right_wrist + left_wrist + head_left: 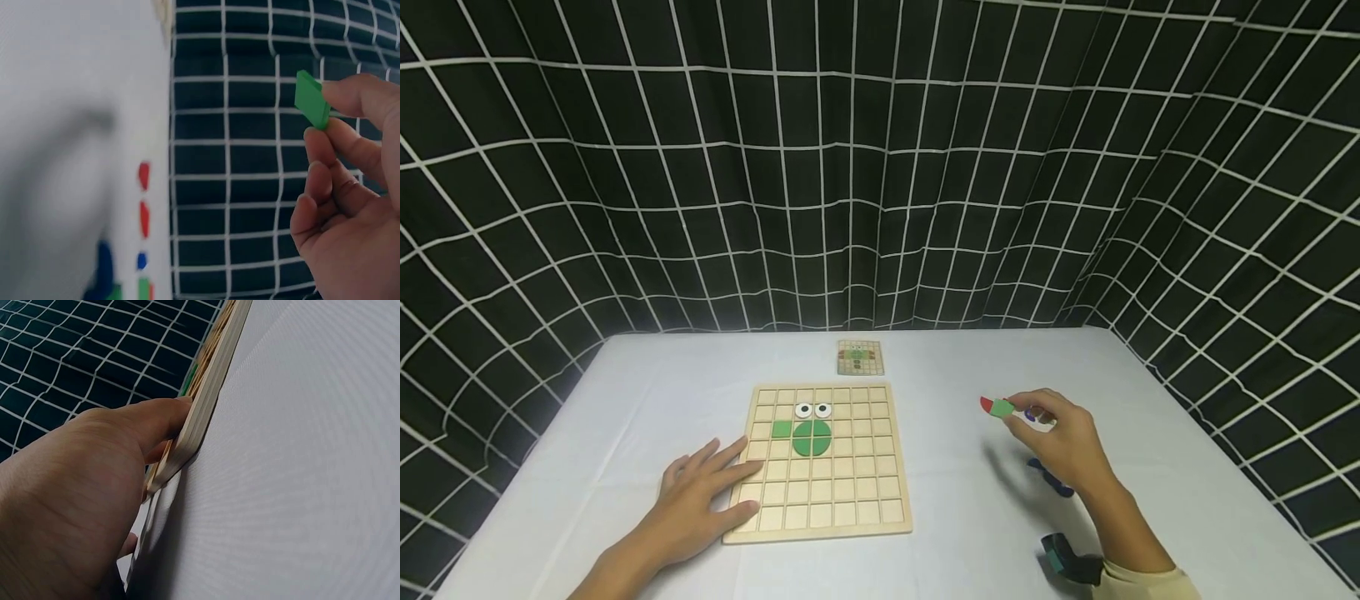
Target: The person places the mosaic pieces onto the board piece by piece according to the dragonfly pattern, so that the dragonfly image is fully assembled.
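A wooden grid board (857, 492) lies on the white table. Two eye tiles (813, 410), a green circle of quarter pieces (812, 437) and a green square (782, 429) sit in its cells. My left hand (703, 500) rests with spread fingers on the board's left edge; its thumb touches the frame (199, 419) in the left wrist view. Off to the right of the board, my right hand (1060, 433) pinches a green square tile (310, 100) between thumb and index finger, raised above the table.
A small picture card (860, 357) with a similar pattern lies behind the board. Red pieces (144, 219) and blue pieces (1051, 478) lie on the table near my right hand. A black strapped device (1070, 560) is at my right wrist. A black gridded curtain (865, 183) surrounds the table.
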A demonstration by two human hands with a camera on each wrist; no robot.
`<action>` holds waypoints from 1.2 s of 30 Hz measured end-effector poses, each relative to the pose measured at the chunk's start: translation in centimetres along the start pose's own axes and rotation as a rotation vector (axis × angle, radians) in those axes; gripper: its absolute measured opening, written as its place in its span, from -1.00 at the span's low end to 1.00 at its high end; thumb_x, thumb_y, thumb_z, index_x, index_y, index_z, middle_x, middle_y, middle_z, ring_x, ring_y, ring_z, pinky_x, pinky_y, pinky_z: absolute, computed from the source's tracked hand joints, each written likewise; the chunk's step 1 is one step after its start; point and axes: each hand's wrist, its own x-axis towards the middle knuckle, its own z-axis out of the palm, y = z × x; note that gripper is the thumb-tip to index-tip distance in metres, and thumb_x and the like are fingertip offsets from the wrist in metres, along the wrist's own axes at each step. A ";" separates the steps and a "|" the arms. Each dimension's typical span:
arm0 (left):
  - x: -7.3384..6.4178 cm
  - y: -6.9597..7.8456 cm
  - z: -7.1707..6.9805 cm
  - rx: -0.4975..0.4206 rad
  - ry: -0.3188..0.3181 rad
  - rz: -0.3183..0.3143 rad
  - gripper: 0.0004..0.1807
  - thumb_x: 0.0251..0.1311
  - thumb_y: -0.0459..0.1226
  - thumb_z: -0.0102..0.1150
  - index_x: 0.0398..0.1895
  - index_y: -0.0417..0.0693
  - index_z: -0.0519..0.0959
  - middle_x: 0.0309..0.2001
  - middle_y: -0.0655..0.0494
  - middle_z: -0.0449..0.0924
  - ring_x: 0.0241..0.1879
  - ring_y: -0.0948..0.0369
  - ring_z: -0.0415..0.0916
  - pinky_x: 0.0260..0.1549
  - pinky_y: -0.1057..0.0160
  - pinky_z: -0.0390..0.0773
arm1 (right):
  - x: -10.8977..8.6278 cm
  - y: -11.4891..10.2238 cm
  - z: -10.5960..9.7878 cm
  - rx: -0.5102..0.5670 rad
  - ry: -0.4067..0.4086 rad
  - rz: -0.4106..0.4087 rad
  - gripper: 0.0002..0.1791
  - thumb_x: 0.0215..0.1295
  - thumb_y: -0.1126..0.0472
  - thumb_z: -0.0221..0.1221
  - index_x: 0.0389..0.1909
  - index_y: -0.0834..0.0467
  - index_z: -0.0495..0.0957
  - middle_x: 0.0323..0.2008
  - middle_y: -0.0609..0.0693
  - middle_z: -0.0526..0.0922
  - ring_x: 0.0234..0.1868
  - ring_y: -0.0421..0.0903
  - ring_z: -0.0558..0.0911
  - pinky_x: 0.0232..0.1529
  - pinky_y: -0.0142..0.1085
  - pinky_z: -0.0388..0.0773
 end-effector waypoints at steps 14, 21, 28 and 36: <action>0.0 -0.1 0.0 0.010 -0.013 -0.003 -0.46 0.31 0.04 0.48 0.29 0.05 0.75 0.54 -0.13 0.44 0.55 -0.39 0.14 0.35 -0.57 -0.06 | 1.7 -6.8 1.9 0.250 -0.006 -0.178 -0.72 0.16 0.53 0.52 -0.12 0.25 0.81 -0.23 -0.06 0.76 -0.21 -0.03 0.55 -0.19 -0.24 0.55; 0.0 -0.1 0.0 0.015 -0.015 -0.005 -0.46 0.31 0.04 0.48 0.29 0.05 0.74 0.54 -0.13 0.44 0.54 -0.40 0.14 0.35 -0.57 -0.05 | 2.5 -10.0 4.5 0.329 -0.052 -0.216 -0.72 0.18 0.54 0.48 -0.10 0.27 0.79 -0.16 -0.02 0.80 -0.13 0.05 0.62 -0.06 0.00 0.61; 0.1 -0.1 0.1 0.021 -0.008 -0.002 -0.47 0.29 0.04 0.48 0.27 0.06 0.75 0.53 -0.12 0.46 0.53 -0.41 0.16 0.34 -0.57 -0.04 | 3.1 -12.0 7.4 0.409 -0.084 -0.303 -0.75 0.19 0.53 0.47 -0.12 0.29 0.77 -0.17 0.03 0.80 -0.15 0.15 0.65 -0.06 -0.03 0.63; 0.0 -0.1 0.2 0.017 -0.003 0.000 -0.47 0.29 0.04 0.48 0.27 0.06 0.75 0.53 -0.12 0.45 0.53 -0.41 0.17 0.35 -0.56 -0.04 | 3.0 -13.8 10.9 0.453 -0.144 -0.314 -0.79 0.24 0.46 0.45 -0.11 0.30 0.77 -0.11 0.08 0.81 -0.09 0.13 0.70 -0.06 -0.04 0.66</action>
